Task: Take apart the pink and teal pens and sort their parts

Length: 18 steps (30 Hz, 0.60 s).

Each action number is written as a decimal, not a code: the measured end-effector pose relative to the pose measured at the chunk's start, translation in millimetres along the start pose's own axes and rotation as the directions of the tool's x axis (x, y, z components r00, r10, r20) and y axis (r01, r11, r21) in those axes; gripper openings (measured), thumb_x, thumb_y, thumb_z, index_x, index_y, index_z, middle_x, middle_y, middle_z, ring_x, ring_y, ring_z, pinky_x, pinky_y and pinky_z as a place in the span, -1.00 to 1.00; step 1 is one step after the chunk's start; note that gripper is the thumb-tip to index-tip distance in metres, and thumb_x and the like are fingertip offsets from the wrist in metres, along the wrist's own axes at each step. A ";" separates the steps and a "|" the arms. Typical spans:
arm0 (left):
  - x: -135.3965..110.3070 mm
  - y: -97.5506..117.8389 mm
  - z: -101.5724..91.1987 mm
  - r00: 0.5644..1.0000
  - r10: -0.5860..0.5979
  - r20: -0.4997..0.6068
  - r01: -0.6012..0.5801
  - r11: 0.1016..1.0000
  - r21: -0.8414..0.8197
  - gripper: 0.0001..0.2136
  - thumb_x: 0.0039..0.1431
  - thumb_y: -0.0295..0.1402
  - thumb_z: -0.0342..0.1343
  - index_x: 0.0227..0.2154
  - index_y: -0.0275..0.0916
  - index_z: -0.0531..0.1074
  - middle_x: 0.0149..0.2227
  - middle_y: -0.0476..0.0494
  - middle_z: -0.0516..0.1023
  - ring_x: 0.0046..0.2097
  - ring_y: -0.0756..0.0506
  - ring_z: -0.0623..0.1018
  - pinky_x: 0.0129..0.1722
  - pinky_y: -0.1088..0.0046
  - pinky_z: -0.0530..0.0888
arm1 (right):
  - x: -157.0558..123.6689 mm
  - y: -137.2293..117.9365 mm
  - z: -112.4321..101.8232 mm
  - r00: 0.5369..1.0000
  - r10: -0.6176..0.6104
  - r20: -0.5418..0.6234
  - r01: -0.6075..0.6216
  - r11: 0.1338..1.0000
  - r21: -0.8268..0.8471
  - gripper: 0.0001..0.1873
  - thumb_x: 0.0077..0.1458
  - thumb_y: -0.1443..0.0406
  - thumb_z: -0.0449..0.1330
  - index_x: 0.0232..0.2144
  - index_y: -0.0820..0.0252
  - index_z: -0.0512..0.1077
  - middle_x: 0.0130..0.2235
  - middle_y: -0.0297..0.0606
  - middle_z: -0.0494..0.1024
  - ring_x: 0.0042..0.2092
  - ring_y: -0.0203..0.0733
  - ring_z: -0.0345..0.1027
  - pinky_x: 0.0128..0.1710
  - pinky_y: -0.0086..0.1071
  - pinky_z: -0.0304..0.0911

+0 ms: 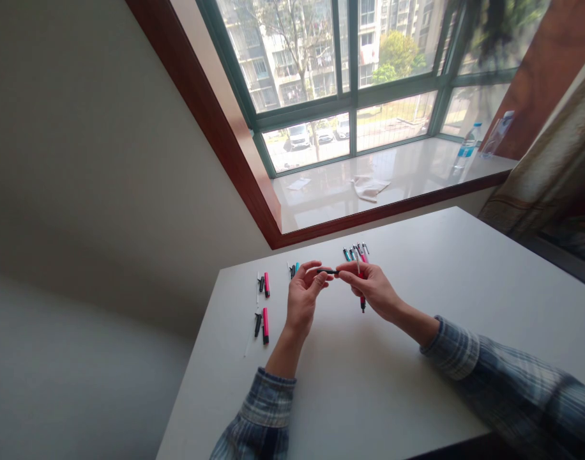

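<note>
Above the white table [393, 383], my left hand [303, 295] pinches a small black pen part [327, 271] between thumb and fingers. The fingertips of my right hand [373, 287] are closed at the right end of that same part. Beneath my right hand lies a pink pen [363, 301], partly covered by the fingers. Several pens [354, 252] lie in a row just beyond it. Left of my left hand are a pink barrel [265, 326], a black pen part [258, 324] and a thin white refill [249, 335].
Farther back on the left lie another pink barrel [267, 285] and black part [261, 283]. Blue and black pen parts [293, 271] show behind my left hand. On the windowsill [321, 207] are a cloth [369, 188] and a water bottle [467, 147]. A curtain [527, 179] hangs at right.
</note>
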<state>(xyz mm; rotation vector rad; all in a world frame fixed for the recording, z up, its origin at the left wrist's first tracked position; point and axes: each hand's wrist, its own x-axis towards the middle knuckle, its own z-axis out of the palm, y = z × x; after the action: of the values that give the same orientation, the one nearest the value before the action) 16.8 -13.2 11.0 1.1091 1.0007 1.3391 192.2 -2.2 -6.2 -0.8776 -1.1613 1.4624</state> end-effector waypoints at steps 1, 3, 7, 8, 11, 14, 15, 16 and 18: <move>-0.3 -0.1 -0.2 1.000 -0.010 -0.006 0.009 0.999 -0.035 -0.68 0.12 -0.25 0.39 -0.10 -0.19 0.48 -0.22 -0.10 0.67 -0.19 -0.06 0.62 -0.07 0.38 0.48 | 0.4 1.1 -0.1 1.000 0.009 0.017 -0.009 1.000 0.028 -0.55 0.06 0.01 0.42 -0.17 0.25 0.60 -0.59 -0.51 0.18 -0.56 -0.39 -0.04 -0.57 -0.41 -0.14; -0.6 0.4 -0.3 1.000 -0.028 -0.001 0.028 0.996 -0.081 -0.68 0.09 -0.27 0.41 -0.15 -0.21 0.48 -0.23 -0.10 0.67 -0.21 -0.05 0.62 -0.07 0.38 0.49 | 0.8 2.8 -0.3 0.999 0.019 0.035 -0.022 0.998 0.065 -0.55 0.05 0.02 0.42 -0.17 0.25 0.60 -0.59 -0.52 0.17 -0.56 -0.40 -0.06 -0.57 -0.41 -0.15; -0.6 1.6 -0.8 0.999 -0.035 0.014 0.036 0.993 -0.114 -0.70 0.07 -0.29 0.43 -0.19 -0.24 0.50 -0.23 -0.11 0.67 -0.23 -0.02 0.61 -0.06 0.39 0.49 | 1.0 4.5 -1.1 0.999 0.029 0.038 -0.032 0.996 0.085 -0.56 0.03 0.03 0.44 -0.18 0.24 0.59 -0.57 -0.50 0.19 -0.55 -0.40 -0.06 -0.56 -0.40 -0.15; -0.5 1.9 -1.1 0.999 -0.035 0.017 0.036 0.992 -0.117 -0.71 0.07 -0.29 0.43 -0.19 -0.24 0.51 -0.23 -0.11 0.67 -0.23 -0.02 0.61 -0.06 0.39 0.49 | 1.1 4.8 -1.4 0.999 0.031 0.041 -0.034 0.996 0.085 -0.56 0.03 0.03 0.45 -0.18 0.24 0.59 -0.57 -0.50 0.20 -0.55 -0.40 -0.06 -0.55 -0.40 -0.15; -0.7 3.7 -1.9 0.999 -0.034 0.029 0.037 0.994 -0.107 -0.72 0.06 -0.31 0.44 -0.21 -0.25 0.52 -0.23 -0.12 0.67 -0.22 -0.03 0.62 -0.06 0.39 0.50 | 1.8 5.2 -2.5 0.998 0.041 0.057 -0.046 0.996 0.078 -0.55 0.03 0.02 0.45 -0.18 0.24 0.58 -0.57 -0.49 0.21 -0.54 -0.40 -0.06 -0.55 -0.40 -0.15; -1.1 6.3 -2.1 0.999 -0.027 0.043 0.031 0.996 -0.082 -0.72 0.05 -0.31 0.44 -0.23 -0.26 0.53 -0.26 -0.12 0.67 -0.22 -0.05 0.64 -0.08 0.39 0.50 | 2.8 5.4 -3.6 0.995 0.053 0.082 -0.059 0.995 0.076 -0.55 0.02 0.01 0.45 -0.20 0.24 0.58 -0.57 -0.48 0.22 -0.55 -0.40 -0.07 -0.55 -0.39 -0.16; -1.2 6.9 -2.2 0.999 -0.024 0.048 0.028 0.997 -0.076 -0.73 0.05 -0.31 0.44 -0.23 -0.26 0.53 -0.27 -0.12 0.67 -0.23 -0.05 0.64 -0.08 0.39 0.50 | 3.1 5.5 -4.0 0.994 0.057 0.091 -0.064 0.995 0.077 -0.55 0.01 0.01 0.45 -0.20 0.24 0.58 -0.56 -0.48 0.22 -0.55 -0.40 -0.07 -0.55 -0.39 -0.17; -1.2 7.4 -2.3 0.998 -0.021 0.052 0.025 0.997 -0.071 -0.73 0.05 -0.31 0.45 -0.23 -0.26 0.53 -0.27 -0.13 0.67 -0.23 -0.06 0.64 -0.09 0.39 0.51 | 3.3 5.7 -4.4 0.993 0.060 0.098 -0.068 0.995 0.079 -0.55 0.01 0.01 0.45 -0.21 0.24 0.58 -0.56 -0.47 0.23 -0.55 -0.40 -0.08 -0.55 -0.39 -0.17; -1.2 7.5 -2.8 0.998 -0.015 0.061 0.019 0.998 -0.061 -0.73 0.05 -0.30 0.44 -0.24 -0.27 0.53 -0.28 -0.13 0.67 -0.23 -0.06 0.64 -0.09 0.39 0.51 | 3.6 6.4 -5.2 0.991 0.069 0.111 -0.079 0.994 0.081 -0.55 0.01 0.01 0.45 -0.21 0.24 0.59 -0.55 -0.46 0.26 -0.55 -0.40 -0.08 -0.55 -0.39 -0.18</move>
<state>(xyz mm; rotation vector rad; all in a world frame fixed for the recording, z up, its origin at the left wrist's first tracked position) 12.5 -14.8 17.6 1.0859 0.9164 1.3065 194.7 2.3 -13.6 -0.7981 -1.1463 1.6254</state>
